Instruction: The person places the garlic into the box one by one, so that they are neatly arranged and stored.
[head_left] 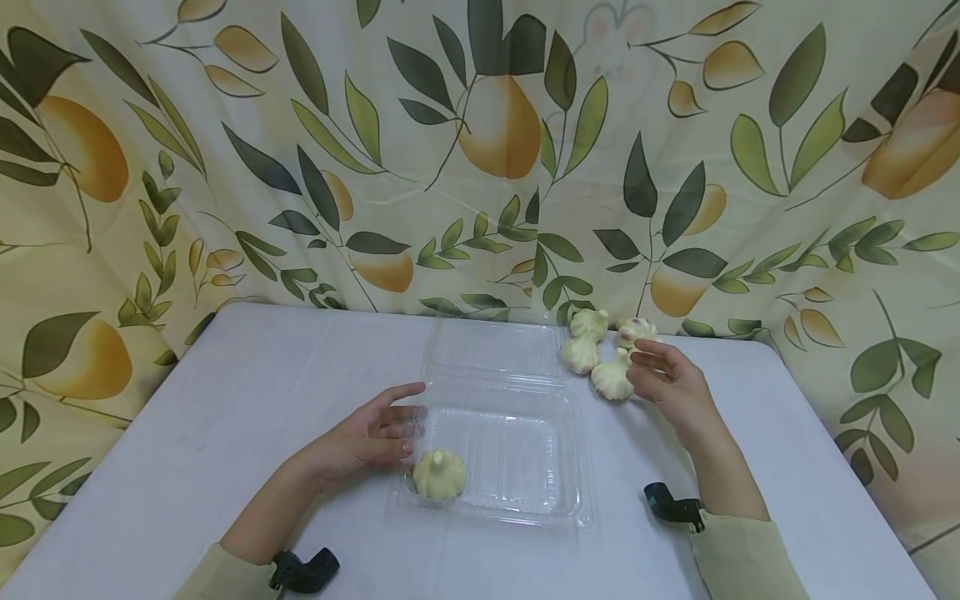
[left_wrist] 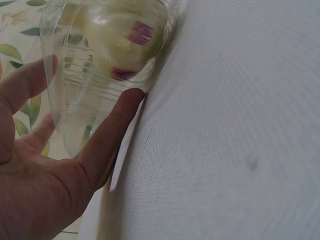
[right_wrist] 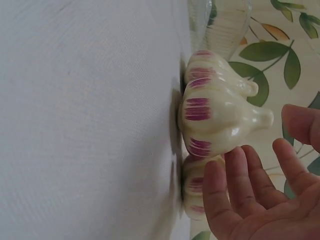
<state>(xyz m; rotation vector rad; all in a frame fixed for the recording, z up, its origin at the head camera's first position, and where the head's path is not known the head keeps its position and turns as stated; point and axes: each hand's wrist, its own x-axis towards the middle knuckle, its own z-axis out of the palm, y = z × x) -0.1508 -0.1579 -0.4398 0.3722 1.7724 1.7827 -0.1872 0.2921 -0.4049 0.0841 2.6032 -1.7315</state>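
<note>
While the left hand (head_left: 367, 437), fingers unclenched, touches the box (head_left: 498, 467), the right hand (head_left: 675, 390), grasping nothing, hangs beside garlic (head_left: 611, 377).

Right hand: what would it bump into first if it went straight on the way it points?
Probably the frontmost garlic bulb outside the clear plastic clamshell box; the right hand looks close to it, though depth leaves actual contact unclear.

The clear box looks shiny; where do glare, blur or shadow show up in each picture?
Head view: thin white glints line the clear box; left wrist view: the garlic inside looks soft through its streaky side; right wrist view: a soft shadow beside the nearest garlic bulb on the white table, which appears turned sideways.
</note>
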